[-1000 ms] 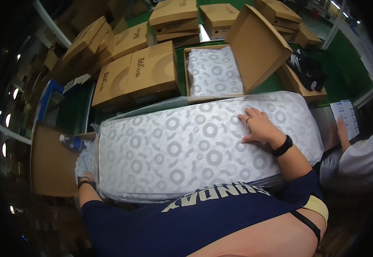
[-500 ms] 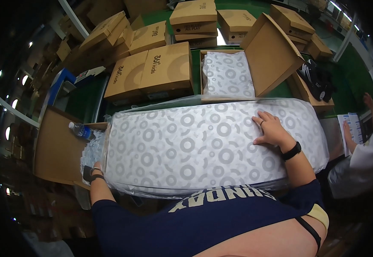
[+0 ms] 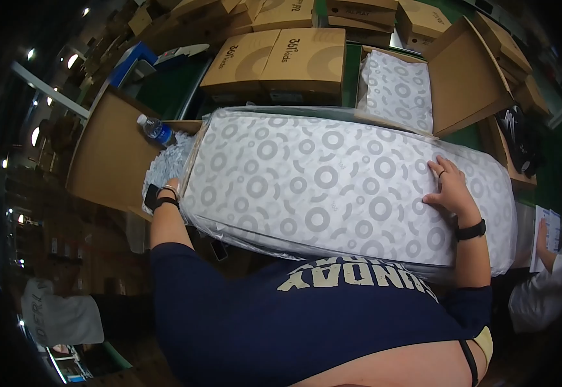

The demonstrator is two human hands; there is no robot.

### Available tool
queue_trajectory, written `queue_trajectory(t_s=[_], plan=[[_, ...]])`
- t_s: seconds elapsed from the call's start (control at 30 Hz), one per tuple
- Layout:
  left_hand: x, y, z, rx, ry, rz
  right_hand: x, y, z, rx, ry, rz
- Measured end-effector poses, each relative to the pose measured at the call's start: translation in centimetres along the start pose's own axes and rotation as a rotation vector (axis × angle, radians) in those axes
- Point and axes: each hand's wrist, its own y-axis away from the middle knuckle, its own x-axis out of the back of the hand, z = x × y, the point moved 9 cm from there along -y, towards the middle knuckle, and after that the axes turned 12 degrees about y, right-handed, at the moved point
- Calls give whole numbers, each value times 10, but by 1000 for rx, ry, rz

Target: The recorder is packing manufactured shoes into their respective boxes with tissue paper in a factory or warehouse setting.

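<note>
Your right hand (image 3: 450,188) still presses flat on the plastic-wrapped mattress (image 3: 339,184); your left hand (image 3: 167,191) grips its left end, now swung toward the open carton (image 3: 110,155) there.

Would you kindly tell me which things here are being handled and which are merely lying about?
Handled: wrapped patterned mattress, left hand at its end, right hand flat on top.
Lying about: water bottle, closed cartons, open carton.
</note>
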Motion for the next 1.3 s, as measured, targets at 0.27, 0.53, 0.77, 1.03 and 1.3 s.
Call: queue_trajectory(t_s=[0.27, 0.53, 0.77, 1.03, 1.3], plan=[[107, 81, -12, -270, 1162, 511, -2, 0, -4, 38, -33, 9], [120, 85, -37, -145, 1486, 735, -2, -3, -1, -4, -26, 29], [146, 100, 171, -288, 2123, 143, 1, -8, 0, 117, 141, 18], [-16, 309, 546, -1209, 319, 191, 15, -59, 68, -223, 301, -170], [-75, 331, 538, -587, 889, -644, 48, -68, 76, -389, -108, 59]])
